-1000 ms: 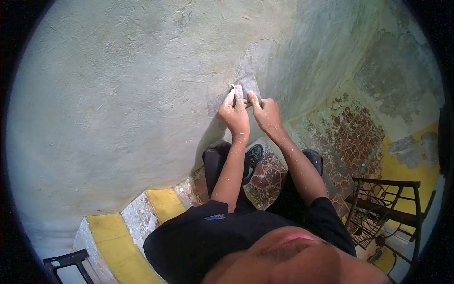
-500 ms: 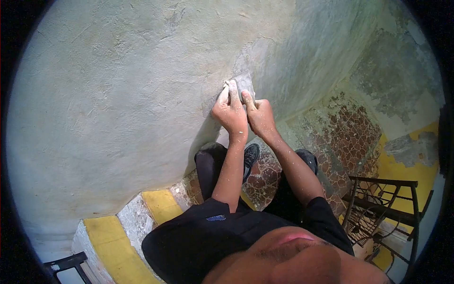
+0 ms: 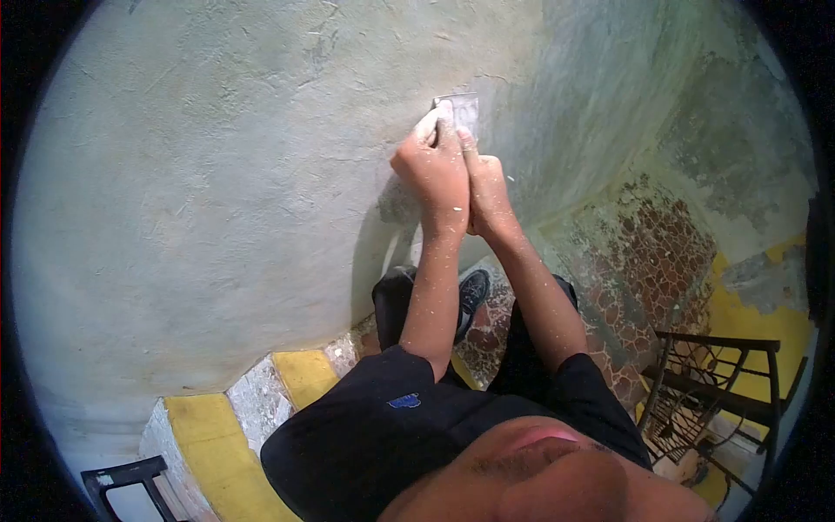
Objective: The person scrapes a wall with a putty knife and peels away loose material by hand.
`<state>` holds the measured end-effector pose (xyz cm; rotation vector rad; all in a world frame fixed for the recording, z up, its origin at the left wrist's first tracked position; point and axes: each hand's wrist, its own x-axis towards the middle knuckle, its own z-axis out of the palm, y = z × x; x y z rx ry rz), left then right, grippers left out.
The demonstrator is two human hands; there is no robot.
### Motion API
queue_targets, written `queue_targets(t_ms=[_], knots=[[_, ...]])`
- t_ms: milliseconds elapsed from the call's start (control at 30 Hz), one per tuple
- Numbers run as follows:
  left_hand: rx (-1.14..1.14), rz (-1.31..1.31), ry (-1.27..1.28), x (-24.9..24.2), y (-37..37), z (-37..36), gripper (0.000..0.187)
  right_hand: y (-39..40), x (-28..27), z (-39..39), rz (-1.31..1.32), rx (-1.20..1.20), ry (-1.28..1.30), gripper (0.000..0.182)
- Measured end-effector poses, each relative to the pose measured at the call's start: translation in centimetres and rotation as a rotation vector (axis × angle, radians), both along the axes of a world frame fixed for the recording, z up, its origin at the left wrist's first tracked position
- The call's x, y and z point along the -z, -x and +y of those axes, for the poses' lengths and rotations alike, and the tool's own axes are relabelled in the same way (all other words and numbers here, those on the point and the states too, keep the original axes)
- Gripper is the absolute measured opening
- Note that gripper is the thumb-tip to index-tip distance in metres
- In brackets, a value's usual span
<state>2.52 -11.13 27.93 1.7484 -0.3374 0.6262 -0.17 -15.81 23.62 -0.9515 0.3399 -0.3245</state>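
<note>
A flat, greyish scraper blade (image 3: 468, 110) lies against the rough wall (image 3: 261, 174), its broad edge pointing up. My left hand (image 3: 435, 165) grips it on the left side, with the fingers pressed together along the blade. Close beside it, my right hand (image 3: 487, 184) is closed on the lower right part of the same blade, thumb pointing up. Pale dust and flakes speckle both hands and forearms. Whatever handle the scraper has is hidden by my hands.
Yellow-edged steps (image 3: 213, 435) run along the wall at lower left, near a dark frame (image 3: 126, 478). My shoe (image 3: 474, 296) stands on the debris-strewn patterned floor (image 3: 665, 244). A dark metal railing (image 3: 718, 348) rises at lower right.
Both hands have moved up the wall with the scraper. The blade has turned more upright, and the hands are closer together.
</note>
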Motion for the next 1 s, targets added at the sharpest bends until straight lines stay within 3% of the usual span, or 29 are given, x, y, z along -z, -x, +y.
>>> queue_targets(t_ms=[167, 367, 633, 700, 833, 900, 1000], knots=[[-0.02, -0.004, -0.04, 2.0, 0.3, 0.4, 0.026, -0.6, 3.7, -0.1, -0.129, 0.014, 0.12, 0.067], [0.008, 0.159, -0.068, 6.2, 1.8, 3.9, 0.028, 1.7, 7.2, 0.9, 0.186, -0.155, 0.339, 0.073], [-0.022, 0.074, -0.019, 7.1, 1.1, 4.0, 0.026, 2.0, 5.2, 0.2, 0.219, -0.185, 0.466, 0.076], [0.065, 0.191, 0.067, 7.0, 1.0, 4.3, 0.025, 1.8, 5.9, 0.7, 0.213, -0.123, 0.519, 0.076], [0.019, 0.191, -0.089, 6.9, 0.9, 5.3, 0.025, 1.3, 6.9, 1.9, 0.163, -0.06, 0.513, 0.074], [0.078, 0.205, -0.009, 7.2, 0.8, 5.6, 0.025, 1.6, 6.7, 2.4, 0.199, -0.139, 0.248, 0.069], [0.048, 0.134, -0.054, 6.8, 0.9, 5.6, 0.025, 2.7, 4.9, 1.8, 0.218, -0.245, 0.098, 0.062]])
